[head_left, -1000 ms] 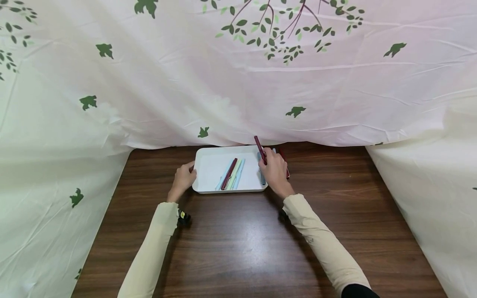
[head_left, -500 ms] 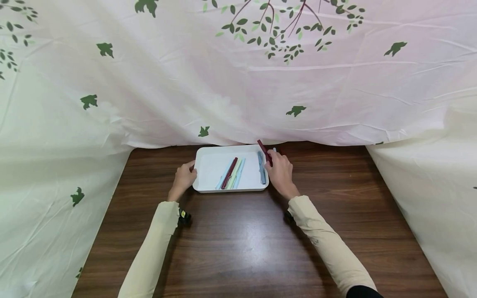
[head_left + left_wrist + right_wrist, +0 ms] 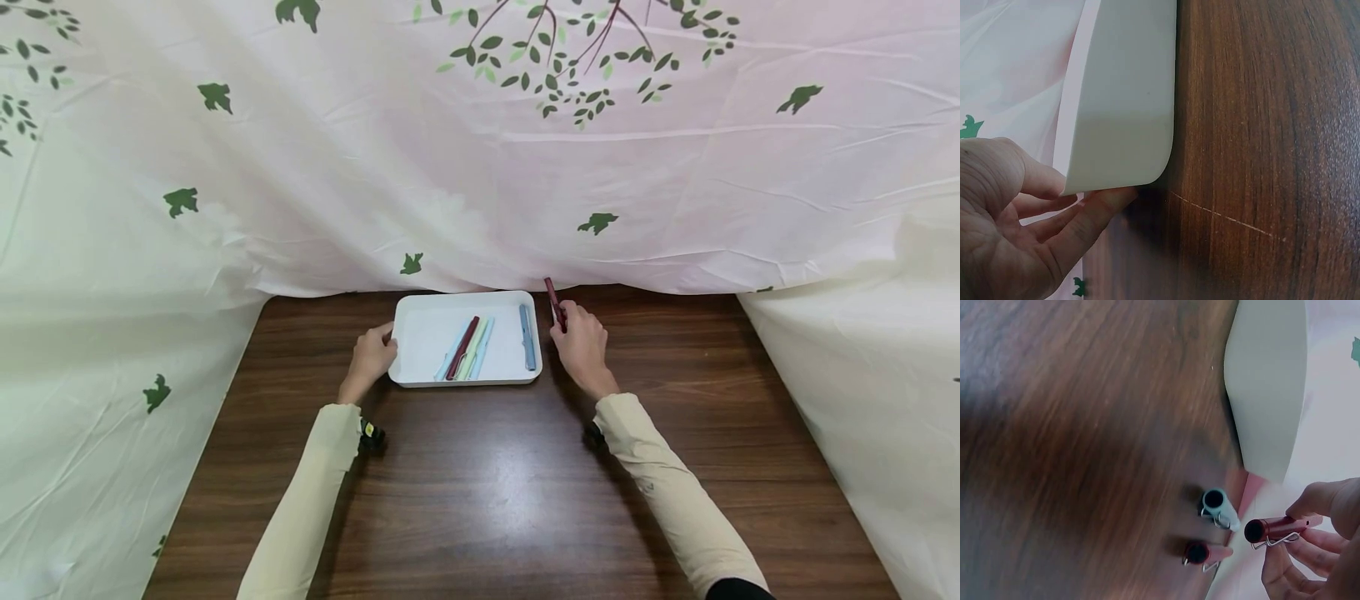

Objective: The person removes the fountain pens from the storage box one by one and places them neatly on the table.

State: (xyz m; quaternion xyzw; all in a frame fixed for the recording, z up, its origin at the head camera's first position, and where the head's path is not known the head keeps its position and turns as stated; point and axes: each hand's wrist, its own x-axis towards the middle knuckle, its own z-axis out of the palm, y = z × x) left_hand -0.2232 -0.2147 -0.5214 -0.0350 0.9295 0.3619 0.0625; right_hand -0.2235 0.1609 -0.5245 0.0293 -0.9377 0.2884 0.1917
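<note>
My left hand (image 3: 369,360) holds the left end of a white tray (image 3: 420,333); in the left wrist view its thumb lies at the rim and its fingers touch the underside. My right hand (image 3: 583,346) pinches a dark red pen (image 3: 554,302) with a metal clip just beyond the tray's right end. In the tray lie a dark red pen (image 3: 462,348), pale green and light blue pens in a slanted group, and a blue-grey pen (image 3: 527,337) apart at the right. Below my right hand, a light blue pen (image 3: 1225,511) and a red pen (image 3: 1211,553) lie on the table.
The dark wooden table (image 3: 480,483) stretches toward me and to both sides. A white cloth (image 3: 465,208) printed with leaves and birds hangs behind the table's back edge and at the sides.
My right hand has moved right, off the tray's right end, with the dark red pen still in it. The blue-grey pen is now fully uncovered. My left hand has stayed on the tray.
</note>
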